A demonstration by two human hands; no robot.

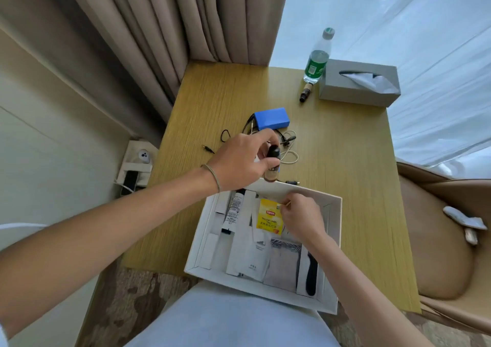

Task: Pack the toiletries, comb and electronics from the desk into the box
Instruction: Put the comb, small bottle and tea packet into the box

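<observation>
Bottle heading for the box.
Left hand grips the bottle; right hand pinches something small inside the box; next, a free slot.

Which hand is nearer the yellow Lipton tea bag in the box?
Right. The right hand touches the yellow tea bag at its right edge; the left hand is beyond the box, gripping a small black-capped bottle above the desk.

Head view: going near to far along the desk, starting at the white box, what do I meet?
White cardboard box → blue rectangular battery pack → small dark tube → grey tissue box → clear green-labelled water bottle.
</observation>
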